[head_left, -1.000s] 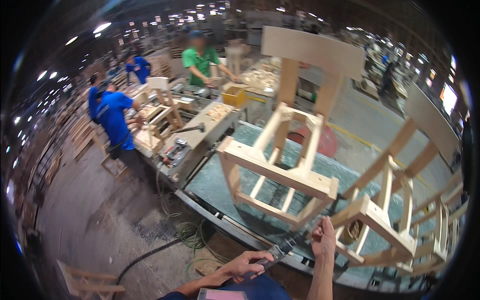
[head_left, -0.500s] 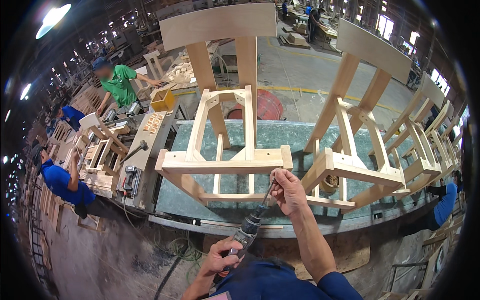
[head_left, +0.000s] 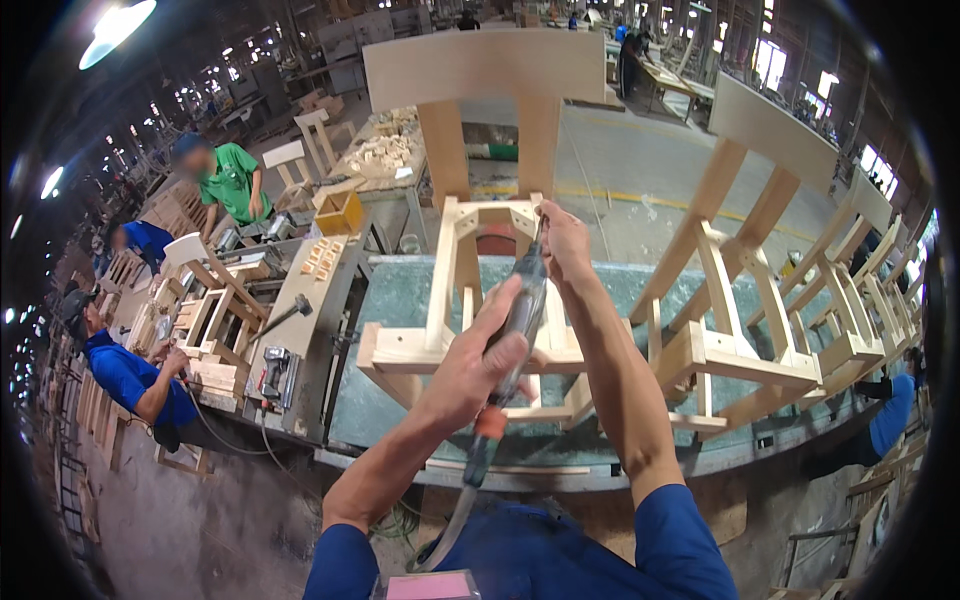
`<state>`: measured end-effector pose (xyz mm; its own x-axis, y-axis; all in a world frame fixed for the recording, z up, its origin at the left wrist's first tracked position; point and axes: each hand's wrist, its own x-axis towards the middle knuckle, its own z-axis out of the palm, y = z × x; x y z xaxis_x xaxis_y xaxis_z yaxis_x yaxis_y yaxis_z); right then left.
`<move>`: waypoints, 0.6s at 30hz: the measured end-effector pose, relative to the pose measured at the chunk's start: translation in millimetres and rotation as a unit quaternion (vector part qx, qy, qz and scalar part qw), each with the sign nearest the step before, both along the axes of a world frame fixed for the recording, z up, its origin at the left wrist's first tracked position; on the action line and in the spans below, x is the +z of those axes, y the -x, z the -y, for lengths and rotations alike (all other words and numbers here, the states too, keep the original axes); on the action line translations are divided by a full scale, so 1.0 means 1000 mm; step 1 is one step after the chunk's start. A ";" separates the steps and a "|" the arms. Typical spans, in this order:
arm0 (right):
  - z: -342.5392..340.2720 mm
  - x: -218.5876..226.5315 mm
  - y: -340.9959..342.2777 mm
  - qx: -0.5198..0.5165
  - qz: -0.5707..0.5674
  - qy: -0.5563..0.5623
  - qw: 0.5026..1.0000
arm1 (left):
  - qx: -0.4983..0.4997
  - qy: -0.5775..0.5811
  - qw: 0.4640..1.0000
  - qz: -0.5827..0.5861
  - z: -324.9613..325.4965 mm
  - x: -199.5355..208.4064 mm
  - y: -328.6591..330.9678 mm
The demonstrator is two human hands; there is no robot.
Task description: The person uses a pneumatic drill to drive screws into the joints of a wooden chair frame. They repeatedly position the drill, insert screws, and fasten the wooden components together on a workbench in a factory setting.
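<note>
A light unfinished wooden chair [head_left: 480, 72] stands on the green-topped bench in front of me, its seat frame bare. My left hand [head_left: 478, 352] is closed round the body of a power screwdriver [head_left: 528, 310] with an orange collar and a hose at its lower end. The tool slants up and away from me. At its far end my right hand [head_left: 566, 242] pinches the driver bit against the back right corner of the seat frame. Any screw at the tip is hidden by my fingers.
More such chairs [head_left: 772, 125] line the bench [head_left: 390, 290] to the right. On the left side table lie a nail gun [head_left: 275, 375], a hammer [head_left: 290, 312], small wooden blocks [head_left: 322, 258] and a yellow box [head_left: 338, 213]. Co-workers in green [head_left: 232, 180] and blue [head_left: 130, 372] stand beyond.
Both hands and the screwdriver have moved up and away, from in front of the chair's front rail to the back right corner of its seat frame. My view has shifted a little.
</note>
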<state>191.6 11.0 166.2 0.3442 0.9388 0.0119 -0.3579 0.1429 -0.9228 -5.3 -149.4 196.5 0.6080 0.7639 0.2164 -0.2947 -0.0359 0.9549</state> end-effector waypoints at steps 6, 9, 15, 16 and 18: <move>-0.060 0.011 -0.004 -0.085 0.149 0.065 0.983 | -0.053 -0.170 0.944 0.277 -0.058 -0.018 -0.042; -0.067 -0.022 0.035 0.061 -0.043 -0.033 0.997 | 0.193 -0.355 0.910 0.094 -0.090 -0.029 -0.045; -0.079 -0.033 -0.040 0.283 -0.275 -0.002 0.919 | 0.328 -0.591 0.715 -0.179 -0.086 0.009 -0.086; -0.087 -0.029 -0.018 0.334 -0.287 0.036 0.897 | 0.320 -0.621 0.693 -0.177 -0.099 0.009 -0.083; -0.093 -0.011 0.005 0.412 -0.287 0.096 0.859 | 0.291 -0.711 0.633 -0.094 -0.124 0.016 -0.091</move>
<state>186.7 104.1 154.7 -0.5413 0.8321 -0.1208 -0.6687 -0.5131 -0.5381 85.3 -25.0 212.7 0.4300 -0.0169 0.9026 0.2773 -0.9490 -0.1499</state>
